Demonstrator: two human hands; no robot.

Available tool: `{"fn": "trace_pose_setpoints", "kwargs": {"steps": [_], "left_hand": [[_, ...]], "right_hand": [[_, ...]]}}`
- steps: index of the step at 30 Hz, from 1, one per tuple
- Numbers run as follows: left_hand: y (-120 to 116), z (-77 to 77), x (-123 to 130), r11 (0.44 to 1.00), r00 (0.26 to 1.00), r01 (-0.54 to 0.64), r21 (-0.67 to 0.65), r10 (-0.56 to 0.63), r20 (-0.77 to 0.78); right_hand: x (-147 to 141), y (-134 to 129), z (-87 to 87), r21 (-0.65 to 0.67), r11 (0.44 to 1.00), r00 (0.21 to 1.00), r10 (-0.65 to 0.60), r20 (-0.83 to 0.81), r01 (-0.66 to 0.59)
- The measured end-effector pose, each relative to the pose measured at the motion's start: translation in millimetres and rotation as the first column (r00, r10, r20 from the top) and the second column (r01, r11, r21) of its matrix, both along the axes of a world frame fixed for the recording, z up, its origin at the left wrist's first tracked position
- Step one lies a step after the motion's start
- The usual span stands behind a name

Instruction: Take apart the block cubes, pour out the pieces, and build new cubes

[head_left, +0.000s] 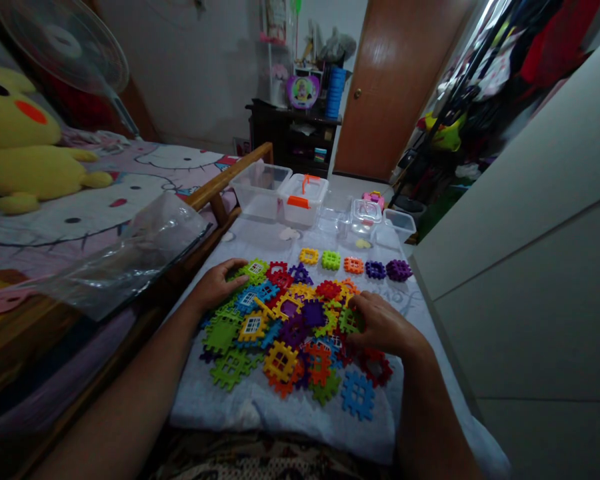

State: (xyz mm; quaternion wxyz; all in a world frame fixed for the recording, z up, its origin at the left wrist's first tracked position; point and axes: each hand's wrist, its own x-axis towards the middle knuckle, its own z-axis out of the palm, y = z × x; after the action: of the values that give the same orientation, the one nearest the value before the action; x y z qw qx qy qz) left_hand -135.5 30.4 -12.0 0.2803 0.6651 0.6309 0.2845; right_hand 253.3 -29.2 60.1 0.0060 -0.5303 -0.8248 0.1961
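left hand [219, 287] at far left edge of pile of notched plastic pieces [294, 329], thumb and fingers apart by lime window piece [256, 269]; cannot tell if gripping. right hand [384, 325] at pile's right side, thumb and fingers around green piece [349, 322]; cannot tell if held. pile on near part of pale cloth [205, 407]. farther: row of sorted colours [353, 265], then clear boxes [303, 213].

Pale cloth-covered surface [200, 401]: heap of notched tiles [314, 312], tile row [353, 260] behind, clear bins [304, 215] at far end.
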Motion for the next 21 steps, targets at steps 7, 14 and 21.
{"fn": "trace_pose_setpoints", "kwargs": {"steps": [7,14,21], "left_hand": [[0.2,-2.1,-0.3,1.0,1.0,-0.005,0.01,0.004,0.02],[1.2,-4.5,-1.8,1.0,1.0,0.0,0.028,0.0,0.022],[-0.2,5.7,-4.5,0.986,0.997,-0.018,0.165,0.03,-0.068]], "right_hand": [[7.1,5.5,-7.1,0.116,0.993,0.984,0.026,-0.175,-0.005],[-9.8,18.0,-21.2,0.255,0.967,0.943,0.067,-0.325,0.019],[-10.7,22.9,-33.2,0.231,0.973,0.96,0.053,-0.275,0.012]]}}
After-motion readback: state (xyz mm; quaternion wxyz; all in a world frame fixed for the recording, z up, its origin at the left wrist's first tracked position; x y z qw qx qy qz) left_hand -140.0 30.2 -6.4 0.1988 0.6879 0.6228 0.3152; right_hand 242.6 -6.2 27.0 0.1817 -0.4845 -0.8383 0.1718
